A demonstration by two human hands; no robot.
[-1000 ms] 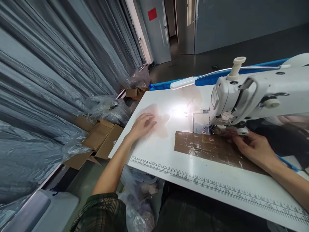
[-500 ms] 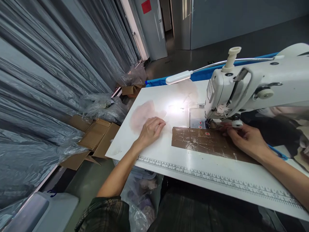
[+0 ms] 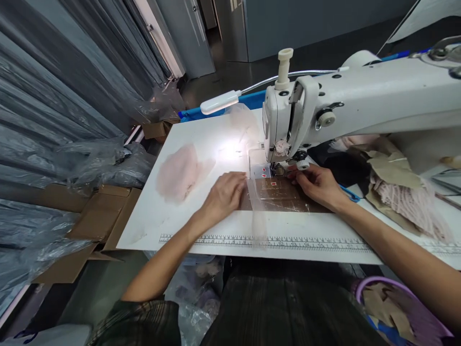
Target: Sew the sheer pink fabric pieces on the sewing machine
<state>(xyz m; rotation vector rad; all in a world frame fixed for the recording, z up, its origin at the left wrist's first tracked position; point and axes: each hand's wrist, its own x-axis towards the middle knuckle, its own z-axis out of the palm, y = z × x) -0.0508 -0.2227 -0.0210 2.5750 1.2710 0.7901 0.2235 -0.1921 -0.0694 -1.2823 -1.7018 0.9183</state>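
My left hand is closed, its fingertips pinching a sheer pale strip of fabric left of the needle. The strip lies over a brown taped board and hangs down across the ruler markings. My right hand is closed just right of the presser foot, thumb and fingers together; what they hold is hidden. Both hands rest at the board beneath the head of a white sewing machine. A pile of sheer pink fabric lies to the left on the white table.
More sheer fabric lies behind the lit spot under a lamp. Beige and pink fabric pieces and blue-handled scissors are at right. A purple basket stands below the table edge; an opened cardboard box sits at left.
The view has swung to the right. My left hand has come closer to the presser foot, and the sheer strip now lies across the brown board. My right hand stays beside the foot.
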